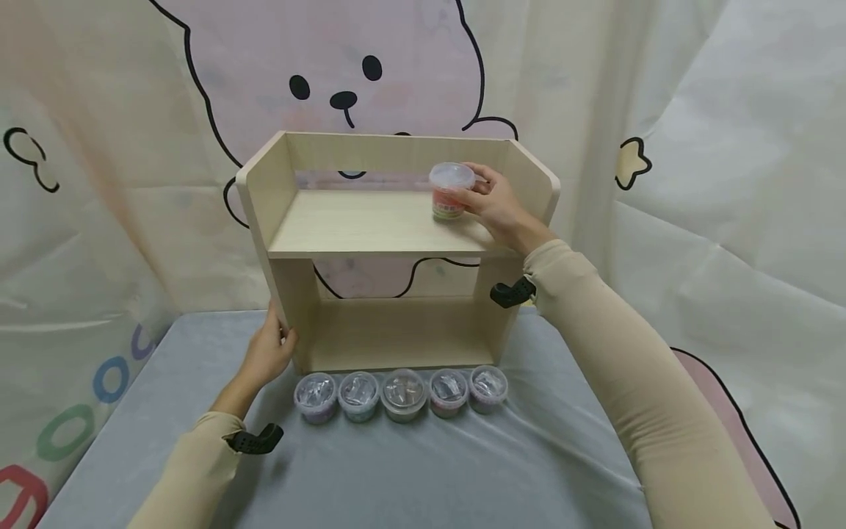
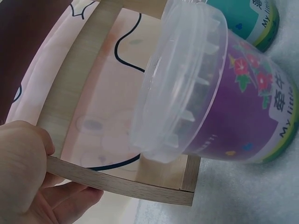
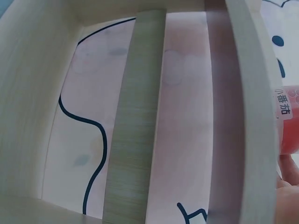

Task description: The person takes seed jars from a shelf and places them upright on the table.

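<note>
A small two-tier wooden shelf [image 1: 350, 224] stands on the cloth-covered table. My right hand [image 1: 500, 209] grips a tub with a red label and clear lid [image 1: 446, 200] at the right of the upper tier; whether its base touches the board, I cannot tell. In the right wrist view, only part of that red tub [image 3: 290, 126] and some fingers show at the right edge. Lower down, my left hand [image 1: 266, 356] holds the shelf's left side panel. The left wrist view shows its thumb and fingers on either side of the panel edge [image 2: 117, 183].
Several lidded tubs [image 1: 404, 395] stand in a row on the table [image 1: 423, 477] before the shelf. A purple tub [image 2: 243, 102] and a teal one [image 2: 247, 21] loom close in the left wrist view. Printed curtains [image 1: 727, 184] hang behind and at both sides.
</note>
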Demonstrator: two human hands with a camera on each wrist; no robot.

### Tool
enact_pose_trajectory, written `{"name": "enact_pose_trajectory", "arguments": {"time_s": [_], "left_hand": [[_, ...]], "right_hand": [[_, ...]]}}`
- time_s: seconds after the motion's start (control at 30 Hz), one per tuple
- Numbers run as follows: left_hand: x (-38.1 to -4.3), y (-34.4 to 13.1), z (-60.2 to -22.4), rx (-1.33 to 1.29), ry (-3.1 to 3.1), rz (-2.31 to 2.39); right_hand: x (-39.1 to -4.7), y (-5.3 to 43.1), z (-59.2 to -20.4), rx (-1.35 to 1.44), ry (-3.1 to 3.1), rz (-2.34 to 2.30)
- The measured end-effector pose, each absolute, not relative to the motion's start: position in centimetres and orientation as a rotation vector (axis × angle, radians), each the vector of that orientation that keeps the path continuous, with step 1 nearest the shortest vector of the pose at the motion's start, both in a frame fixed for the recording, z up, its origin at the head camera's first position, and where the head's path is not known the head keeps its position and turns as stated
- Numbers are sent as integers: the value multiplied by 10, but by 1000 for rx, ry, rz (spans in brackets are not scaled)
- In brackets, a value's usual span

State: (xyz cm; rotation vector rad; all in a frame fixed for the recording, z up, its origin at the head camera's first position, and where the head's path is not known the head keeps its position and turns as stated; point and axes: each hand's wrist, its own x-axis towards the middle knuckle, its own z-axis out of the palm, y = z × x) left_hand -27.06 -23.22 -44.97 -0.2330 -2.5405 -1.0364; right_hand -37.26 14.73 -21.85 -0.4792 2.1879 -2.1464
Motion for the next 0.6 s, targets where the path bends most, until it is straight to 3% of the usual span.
{"name": "enact_pose_trajectory", "arguments": {"time_s": [0.6], "left_hand": [[-269,-232,-449,-213,-2552,-1036]], "right_hand": [[-338,162,-208,-582,2244,-2069]]}}
